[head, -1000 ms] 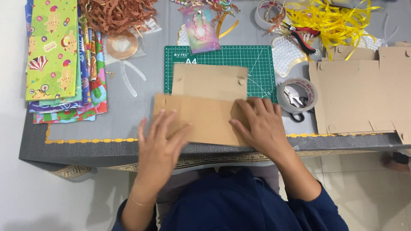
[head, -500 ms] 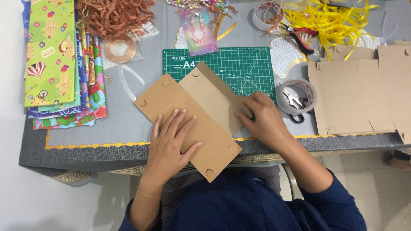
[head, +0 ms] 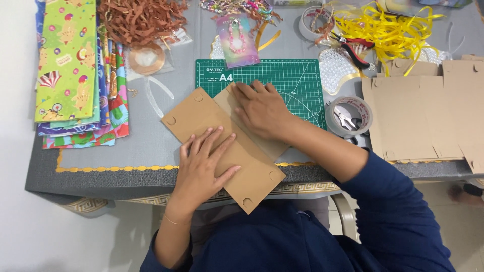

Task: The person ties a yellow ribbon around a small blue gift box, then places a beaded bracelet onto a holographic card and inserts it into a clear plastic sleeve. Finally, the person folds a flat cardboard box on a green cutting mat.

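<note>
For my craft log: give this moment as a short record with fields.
left hand: flat on the brown cardboard piece
right hand: pressing the folded upper flap
cardboard position: tilted, partly on the green cutting mat, one corner past the table edge
left of it: stack of patterned wrapping paper
right of it: tape roll, flat cardboard sheet

Head view — steeply down, close

Left hand (head: 204,161) and right hand (head: 262,108) flat on folded cardboard (head: 189,118), green cutting mat (head: 297,83)
</note>
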